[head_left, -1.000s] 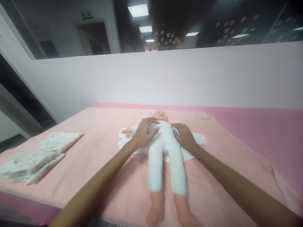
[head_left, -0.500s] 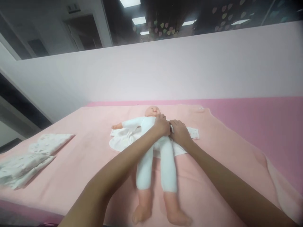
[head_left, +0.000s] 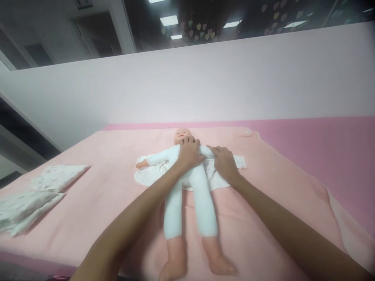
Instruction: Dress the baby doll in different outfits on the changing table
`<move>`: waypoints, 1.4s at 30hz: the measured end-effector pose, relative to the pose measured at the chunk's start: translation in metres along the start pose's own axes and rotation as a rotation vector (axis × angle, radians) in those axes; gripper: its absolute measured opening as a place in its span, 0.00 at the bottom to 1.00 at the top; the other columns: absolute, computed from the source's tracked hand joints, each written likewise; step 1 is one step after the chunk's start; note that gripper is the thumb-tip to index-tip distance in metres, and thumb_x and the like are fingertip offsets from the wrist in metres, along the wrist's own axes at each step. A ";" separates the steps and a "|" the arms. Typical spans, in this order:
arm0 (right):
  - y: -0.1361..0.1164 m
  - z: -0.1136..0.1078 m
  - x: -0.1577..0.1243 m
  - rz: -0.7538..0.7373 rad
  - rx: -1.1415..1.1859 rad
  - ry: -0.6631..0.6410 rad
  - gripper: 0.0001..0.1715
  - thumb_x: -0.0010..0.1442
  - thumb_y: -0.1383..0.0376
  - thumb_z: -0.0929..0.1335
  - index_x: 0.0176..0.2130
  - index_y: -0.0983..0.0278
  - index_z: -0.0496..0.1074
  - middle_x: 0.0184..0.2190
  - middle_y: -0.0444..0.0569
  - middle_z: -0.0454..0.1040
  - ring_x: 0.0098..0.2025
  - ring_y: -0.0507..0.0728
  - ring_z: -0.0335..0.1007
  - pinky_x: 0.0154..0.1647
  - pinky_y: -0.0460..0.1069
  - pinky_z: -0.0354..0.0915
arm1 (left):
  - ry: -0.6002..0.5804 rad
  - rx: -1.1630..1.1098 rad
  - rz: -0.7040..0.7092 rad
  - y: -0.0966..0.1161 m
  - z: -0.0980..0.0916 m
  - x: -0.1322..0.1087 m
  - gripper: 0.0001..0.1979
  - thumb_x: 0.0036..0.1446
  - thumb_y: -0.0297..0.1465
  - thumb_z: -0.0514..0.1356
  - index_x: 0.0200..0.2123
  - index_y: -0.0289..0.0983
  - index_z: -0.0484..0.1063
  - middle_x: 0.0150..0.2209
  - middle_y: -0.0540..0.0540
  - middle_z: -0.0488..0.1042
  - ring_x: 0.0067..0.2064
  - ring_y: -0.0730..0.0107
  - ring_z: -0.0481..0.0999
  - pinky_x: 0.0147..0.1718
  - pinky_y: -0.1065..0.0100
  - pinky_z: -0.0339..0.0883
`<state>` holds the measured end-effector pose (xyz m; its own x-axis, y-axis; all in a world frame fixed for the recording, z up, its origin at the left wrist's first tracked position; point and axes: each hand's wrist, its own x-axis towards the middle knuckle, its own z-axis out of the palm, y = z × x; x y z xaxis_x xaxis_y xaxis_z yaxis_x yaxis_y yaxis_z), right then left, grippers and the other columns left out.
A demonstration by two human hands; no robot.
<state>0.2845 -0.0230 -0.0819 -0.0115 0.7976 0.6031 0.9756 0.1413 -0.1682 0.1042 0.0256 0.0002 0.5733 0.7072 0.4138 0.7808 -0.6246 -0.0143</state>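
The doll (head_left: 202, 203) lay face-up on a white shirt (head_left: 148, 177) over the pink blanket (head_left: 114, 168). The left hand (head_left: 189, 153), grip released, rested across its chest; the right hand (head_left: 225, 162) seemingly grasped its arm (head_left: 207, 151).

Both hands (head_left: 190, 153) near together (right index finger (head_left: 212, 148) straight)

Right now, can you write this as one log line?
Baby doll: face-up on pink blanket | left hand: on its upper chest | right hand: at one arm | white long-sleeved top: beneath
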 end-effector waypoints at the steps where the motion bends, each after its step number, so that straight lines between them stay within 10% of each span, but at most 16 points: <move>1: 0.001 0.001 -0.001 0.018 0.016 -0.006 0.37 0.63 0.79 0.59 0.67 0.59 0.67 0.49 0.53 0.77 0.47 0.64 0.66 0.48 0.57 0.61 | 0.021 -0.026 -0.017 -0.003 -0.001 -0.002 0.19 0.55 0.41 0.64 0.47 0.37 0.71 0.53 0.36 0.70 0.57 0.43 0.63 0.57 0.48 0.54; 11: 0.013 0.013 -0.005 0.173 0.196 0.000 0.48 0.58 0.79 0.60 0.74 0.61 0.54 0.56 0.56 0.73 0.57 0.68 0.64 0.56 0.60 0.66 | 0.203 -0.301 -0.159 -0.033 -0.011 -0.019 0.17 0.55 0.38 0.64 0.46 0.41 0.68 0.49 0.41 0.70 0.56 0.46 0.63 0.57 0.49 0.58; 19: 0.010 0.017 0.000 0.305 0.195 -0.056 0.37 0.59 0.70 0.64 0.67 0.71 0.63 0.58 0.65 0.71 0.59 0.73 0.64 0.59 0.64 0.64 | 0.251 -0.414 -0.196 -0.048 -0.013 -0.028 0.18 0.56 0.39 0.64 0.49 0.42 0.70 0.52 0.42 0.71 0.57 0.48 0.65 0.58 0.50 0.60; 23: 0.003 -0.019 0.008 0.269 0.312 -0.021 0.43 0.60 0.57 0.70 0.70 0.62 0.59 0.67 0.59 0.61 0.69 0.73 0.54 0.67 0.63 0.58 | 0.136 -0.433 -0.009 -0.037 -0.015 -0.030 0.23 0.61 0.40 0.62 0.58 0.43 0.69 0.58 0.42 0.72 0.62 0.50 0.66 0.64 0.51 0.56; 27: 0.015 -0.083 0.022 0.064 0.611 -0.341 0.46 0.60 0.51 0.73 0.70 0.51 0.56 0.61 0.53 0.71 0.55 0.67 0.72 0.52 0.57 0.70 | 0.089 -0.428 0.021 -0.038 -0.028 -0.050 0.22 0.71 0.40 0.51 0.65 0.45 0.64 0.65 0.46 0.68 0.67 0.58 0.63 0.65 0.56 0.57; 33: 0.044 -0.137 0.042 0.114 0.594 -0.566 0.35 0.62 0.46 0.71 0.64 0.51 0.66 0.51 0.52 0.79 0.49 0.65 0.77 0.45 0.55 0.71 | 0.019 -0.226 -0.200 -0.099 -0.032 -0.093 0.19 0.72 0.42 0.47 0.58 0.44 0.69 0.57 0.44 0.74 0.58 0.55 0.70 0.58 0.54 0.62; 37: 0.029 -0.111 0.036 0.121 0.415 -0.669 0.34 0.59 0.44 0.72 0.59 0.54 0.70 0.47 0.51 0.81 0.38 0.62 0.78 0.33 0.52 0.68 | -0.029 -0.067 -0.186 -0.139 -0.023 -0.108 0.21 0.67 0.46 0.53 0.57 0.42 0.68 0.56 0.41 0.73 0.56 0.49 0.70 0.55 0.52 0.61; 42: -0.008 -0.057 0.022 0.094 0.224 -0.332 0.25 0.65 0.43 0.67 0.46 0.60 0.71 0.42 0.52 0.80 0.40 0.63 0.76 0.39 0.53 0.63 | -0.069 0.034 -0.237 -0.148 -0.021 -0.113 0.20 0.67 0.46 0.53 0.54 0.42 0.68 0.54 0.39 0.74 0.55 0.46 0.69 0.54 0.51 0.59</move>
<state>0.2886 -0.0398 -0.0223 -0.0309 0.9537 0.2991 0.9044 0.1540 -0.3979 -0.0813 0.0318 -0.0255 0.3883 0.8541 0.3461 0.9026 -0.4283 0.0443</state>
